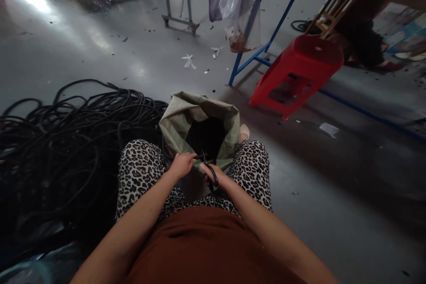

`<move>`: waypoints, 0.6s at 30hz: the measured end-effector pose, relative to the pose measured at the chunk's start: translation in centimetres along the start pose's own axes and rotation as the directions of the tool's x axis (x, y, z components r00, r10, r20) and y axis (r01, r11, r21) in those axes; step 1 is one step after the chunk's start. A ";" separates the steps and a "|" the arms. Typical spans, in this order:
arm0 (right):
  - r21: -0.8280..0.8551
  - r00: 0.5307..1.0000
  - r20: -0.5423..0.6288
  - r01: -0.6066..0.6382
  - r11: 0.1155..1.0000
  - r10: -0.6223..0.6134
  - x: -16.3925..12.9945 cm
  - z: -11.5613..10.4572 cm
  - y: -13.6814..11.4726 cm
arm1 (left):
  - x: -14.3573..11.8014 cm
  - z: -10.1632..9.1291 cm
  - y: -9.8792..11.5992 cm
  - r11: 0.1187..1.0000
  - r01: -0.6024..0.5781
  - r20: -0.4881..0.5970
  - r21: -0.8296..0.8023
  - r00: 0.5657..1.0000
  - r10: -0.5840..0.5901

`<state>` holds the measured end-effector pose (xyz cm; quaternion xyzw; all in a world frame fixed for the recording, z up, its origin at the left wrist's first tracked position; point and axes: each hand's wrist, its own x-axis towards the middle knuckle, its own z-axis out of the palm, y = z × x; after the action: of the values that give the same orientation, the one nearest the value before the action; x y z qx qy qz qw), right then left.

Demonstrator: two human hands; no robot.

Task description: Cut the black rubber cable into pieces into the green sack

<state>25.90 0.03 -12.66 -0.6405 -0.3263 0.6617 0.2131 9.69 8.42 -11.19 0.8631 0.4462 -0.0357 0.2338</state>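
Observation:
My right hand (215, 174) grips a pair of black-handled scissors (212, 174), whose blades point up over the mouth of a sack. In my left hand (182, 164), closed fingers pinch a short black end of cord or tubing (199, 156) close to the blades. Both hands are at the near rim of the beige-green woven sack (176, 117), which stands open between my knees. Dark contents (206, 135) fill its inside, too dim to make out singly. To the left lies a big tangled heap of black cord or tubing (89, 128).
A red plastic stool (299, 71) stands right of the sack, by a blue-framed table (248, 60). Clear plastic bags (241, 9) hang from the table. Behind is a wheeled metal rack (181, 20). A seated person's legs (361, 44) show at right. White scraps (188, 61) litter the floor.

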 end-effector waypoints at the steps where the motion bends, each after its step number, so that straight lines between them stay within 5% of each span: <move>1: 0.002 1.000 0.003 0.003 1.000 -0.003 0.1 0.0 0.1 | 0.0 0.0 0.0 1.000 0.002 0.008 0.000 1.000 -0.002; 18: -0.107 0.976 -0.180 0.101 0.989 -0.120 -0.5 0.2 -0.7 | 0.1 0.7 -0.3 0.998 0.014 -0.048 -0.063 0.999 -0.017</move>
<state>25.64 0.10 -11.86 -0.6899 -0.3718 0.5696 0.2478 9.67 8.33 -11.99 0.8527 0.4591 -0.0026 0.2494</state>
